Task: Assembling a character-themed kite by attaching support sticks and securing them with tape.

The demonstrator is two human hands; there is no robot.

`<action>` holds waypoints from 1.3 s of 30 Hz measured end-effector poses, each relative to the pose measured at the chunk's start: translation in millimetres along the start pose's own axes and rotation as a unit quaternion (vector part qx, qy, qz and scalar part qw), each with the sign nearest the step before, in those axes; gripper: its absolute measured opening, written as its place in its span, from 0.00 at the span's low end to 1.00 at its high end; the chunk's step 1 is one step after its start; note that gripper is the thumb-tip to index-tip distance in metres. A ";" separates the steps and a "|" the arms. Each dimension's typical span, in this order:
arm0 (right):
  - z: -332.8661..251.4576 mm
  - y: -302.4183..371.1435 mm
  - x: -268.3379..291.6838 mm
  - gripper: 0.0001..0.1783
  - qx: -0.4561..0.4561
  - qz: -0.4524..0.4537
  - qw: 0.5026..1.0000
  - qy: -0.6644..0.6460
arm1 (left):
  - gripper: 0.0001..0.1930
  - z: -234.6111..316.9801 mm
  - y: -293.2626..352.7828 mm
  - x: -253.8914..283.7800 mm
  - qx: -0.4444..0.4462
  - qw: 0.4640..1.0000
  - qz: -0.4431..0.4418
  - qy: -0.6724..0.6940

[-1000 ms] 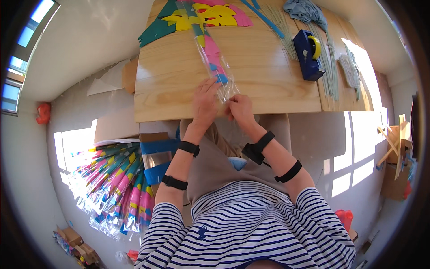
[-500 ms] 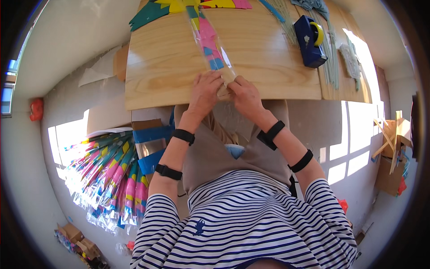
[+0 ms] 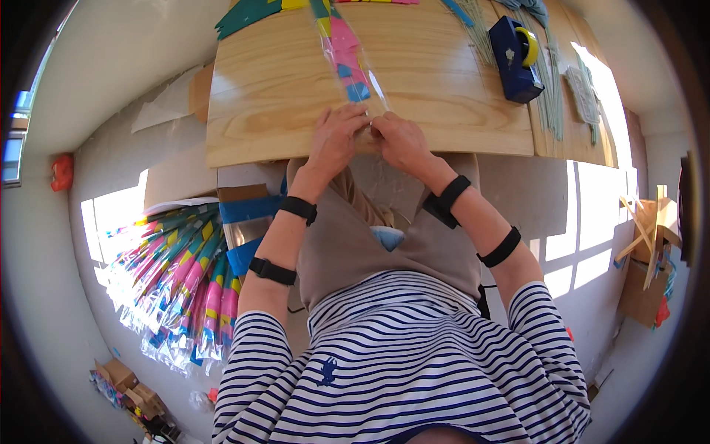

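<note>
Both hands (image 3: 367, 139) on clear sleeve's (image 3: 349, 61) near end.

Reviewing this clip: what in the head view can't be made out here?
- Near end of the clear sleeve: covered by the left hand and right hand.
- Sleeve's far end and the coloured paper pieces: cut off by the top edge.
- Tape dispenser: details too small.

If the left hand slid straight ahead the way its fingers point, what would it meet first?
Probably the clear plastic sleeve holding pink, blue and yellow pieces, whose near end the left hand already pinches beside the right hand. Further up lies the teal paper sheet on the wooden table; depth is uncertain.
</note>
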State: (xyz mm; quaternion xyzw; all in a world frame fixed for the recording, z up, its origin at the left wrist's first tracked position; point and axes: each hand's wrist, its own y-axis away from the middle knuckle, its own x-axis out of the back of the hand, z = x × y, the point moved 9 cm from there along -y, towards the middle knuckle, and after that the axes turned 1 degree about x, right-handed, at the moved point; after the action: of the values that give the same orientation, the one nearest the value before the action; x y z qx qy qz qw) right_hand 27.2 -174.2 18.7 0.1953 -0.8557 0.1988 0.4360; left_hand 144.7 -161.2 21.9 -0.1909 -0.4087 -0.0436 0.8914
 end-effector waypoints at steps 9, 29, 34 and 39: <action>-19.6 -0.6 -14.1 0.02 0.056 -0.015 0.990 0.126 | 0.15 -5.2 0.4 -2.1 0.001 1.000 -0.030 0.003; 14.3 108.4 9.9 0.04 -0.291 -0.099 0.873 -0.379 | 0.12 42.5 15.9 32.5 0.120 0.963 0.017 0.240; -0.1 100.7 16.1 0.04 -0.285 -0.102 0.884 -0.356 | 0.10 56.9 49.3 -7.0 0.164 0.922 -0.064 0.345; 7.7 105.1 6.7 0.06 -0.287 -0.082 0.877 -0.378 | 0.06 56.7 53.6 -22.1 0.190 0.919 -0.055 0.341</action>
State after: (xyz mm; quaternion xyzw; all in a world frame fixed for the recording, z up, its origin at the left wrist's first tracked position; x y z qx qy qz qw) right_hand -35.0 -90.5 2.2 0.1912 -0.9557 -0.1809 0.1315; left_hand 102.2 -92.1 22.7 0.0314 -0.0902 -0.0769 0.9924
